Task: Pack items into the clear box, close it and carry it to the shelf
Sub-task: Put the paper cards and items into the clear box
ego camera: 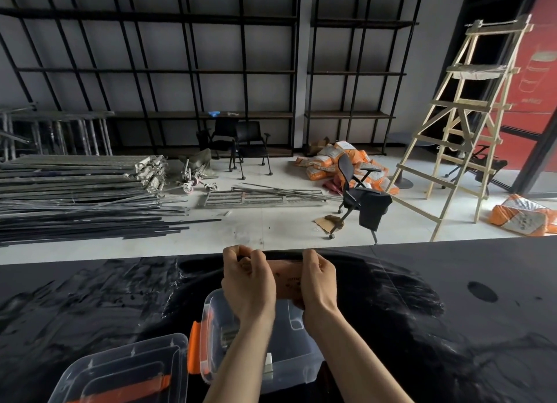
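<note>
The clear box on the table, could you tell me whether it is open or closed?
Open. The clear box has no top on; its lid lies on the black table to its left.

Both bare forearms reach forward from six o'clock, nearly parallel. The left hand (247,282) sits at eleven o'clock of the right hand (319,279), each with fingers curled shut in a grip, knuckles pointing toward twelve o'clock.

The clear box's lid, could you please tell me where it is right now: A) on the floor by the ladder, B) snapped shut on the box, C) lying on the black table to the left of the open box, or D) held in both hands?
C: the lid lies on the black table left of the open clear box.
</note>
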A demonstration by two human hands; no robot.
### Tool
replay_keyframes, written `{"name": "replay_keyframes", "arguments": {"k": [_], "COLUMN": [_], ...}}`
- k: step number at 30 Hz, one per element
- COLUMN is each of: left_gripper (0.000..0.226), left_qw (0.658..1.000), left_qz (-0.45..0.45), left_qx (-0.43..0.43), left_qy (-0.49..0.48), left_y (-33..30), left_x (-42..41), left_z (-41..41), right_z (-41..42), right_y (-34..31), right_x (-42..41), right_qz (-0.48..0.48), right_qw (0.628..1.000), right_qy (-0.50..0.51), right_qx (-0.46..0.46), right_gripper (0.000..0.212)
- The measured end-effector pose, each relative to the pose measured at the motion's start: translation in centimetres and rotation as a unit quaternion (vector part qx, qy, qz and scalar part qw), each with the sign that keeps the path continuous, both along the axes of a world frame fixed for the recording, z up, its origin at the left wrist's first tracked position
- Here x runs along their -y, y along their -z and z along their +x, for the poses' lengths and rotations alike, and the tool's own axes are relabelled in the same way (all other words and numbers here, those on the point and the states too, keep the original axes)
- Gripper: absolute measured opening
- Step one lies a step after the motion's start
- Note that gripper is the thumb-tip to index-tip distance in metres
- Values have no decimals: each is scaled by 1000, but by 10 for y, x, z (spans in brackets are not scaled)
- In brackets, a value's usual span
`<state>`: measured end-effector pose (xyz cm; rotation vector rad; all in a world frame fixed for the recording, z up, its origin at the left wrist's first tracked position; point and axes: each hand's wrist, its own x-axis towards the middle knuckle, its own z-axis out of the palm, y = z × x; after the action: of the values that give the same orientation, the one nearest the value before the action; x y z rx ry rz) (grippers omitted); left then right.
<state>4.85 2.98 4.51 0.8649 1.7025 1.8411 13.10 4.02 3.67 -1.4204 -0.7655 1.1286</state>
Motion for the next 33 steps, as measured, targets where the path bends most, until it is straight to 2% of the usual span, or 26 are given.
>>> {"name": "replay_keyframes", "arguments": {"k": [2, 4, 7, 8, 10, 13, 15, 18, 21, 24, 29, 31, 33], "left_gripper": [13, 32, 50, 46, 24, 16, 13, 15, 42, 16, 15, 17, 16], "left_qw": [999, 996, 974, 966, 969, 978, 972, 960, 953, 941, 934, 926, 923], "left_qz": [-20, -32, 7, 10, -6, -9, -27, -50, -59, -71, -67, -109, -178], "left_qx": [2, 11, 105, 112, 64, 36, 21, -33, -4, 95, 30, -3, -63], "left_qy": [31, 87, 202, 233, 237, 204, 232, 272, 296, 318, 351, 361, 335], "left_y": [-4, -9, 0, 7, 21, 24, 20, 17, 13, 14, 14, 16, 28], "left_x": [-2, 2, 18, 24, 33, 30, 21, 15, 18, 18, 19, 19, 15], "left_z": [-2, -5, 1, 7, 21, 19, 7, -1, 4, 5, 7, 0, -8], "right_z": [1, 2, 4, 5, 7, 13, 22, 23, 7, 10, 17, 26, 42], "right_y": [4, 8, 5, 3, 0, 18, 24, 16, 6, -2, -1, 4, 12], "right_x": [1, 3, 5, 6, 11, 11, 7, 6, 14, 17, 14, 10, 5], "right_qz": [-11, -48, -103, -112, -125, -100, -28, 53, 37, 21, 22, 48, 89], "right_qw": [1000, 996, 979, 973, 971, 993, 999, 997, 984, 974, 974, 973, 957], "right_qy": [20, 52, 80, 73, 33, -43, -29, -48, -174, -224, -222, -196, -100], "right_qx": [-4, -47, -154, -187, -200, -55, 33, 15, 17, -29, 28, 115, 259], "right_gripper": [29, 28, 32, 35, 39, 38, 44, 53, 57, 53, 49, 44, 28]}}
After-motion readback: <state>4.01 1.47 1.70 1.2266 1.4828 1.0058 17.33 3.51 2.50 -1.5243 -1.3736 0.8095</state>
